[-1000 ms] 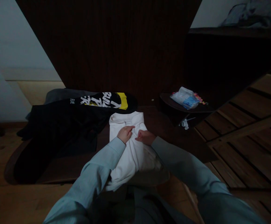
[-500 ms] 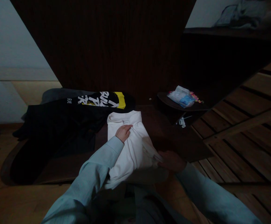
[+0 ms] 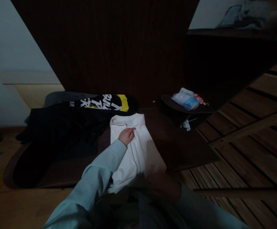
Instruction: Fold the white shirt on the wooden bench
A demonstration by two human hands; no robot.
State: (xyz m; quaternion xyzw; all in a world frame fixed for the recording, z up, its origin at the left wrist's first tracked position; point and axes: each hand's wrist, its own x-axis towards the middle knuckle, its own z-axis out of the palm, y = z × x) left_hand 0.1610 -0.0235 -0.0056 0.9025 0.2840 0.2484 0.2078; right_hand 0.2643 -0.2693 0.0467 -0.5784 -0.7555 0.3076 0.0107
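Observation:
A white garment [image 3: 150, 149] lies folded lengthwise on a dark wooden bench, its thick band at the far end. My left hand [image 3: 127, 136] rests on its upper middle, fingers stretched over the cloth and pressing it. Low over the garment's near right corner is my right hand [image 3: 163, 186], dark and smeared by motion, so its fingers cannot be made out. The cloth's near end is partly hidden behind that hand and in shadow.
Dark clothes [image 3: 69, 127], one with white lettering and a yellow patch, lie piled on the bench [image 3: 64, 171] at left. A blue-and-white packet [image 3: 187, 99] sits on a small shelf [image 3: 172, 102] at right. Wooden slats [image 3: 250, 159] fill the right side; a tall dark panel stands behind.
My right hand has moved left and toward me along the garment's near end. The right side of the cloth now lies smoother and flatter. My left hand has stayed in place.

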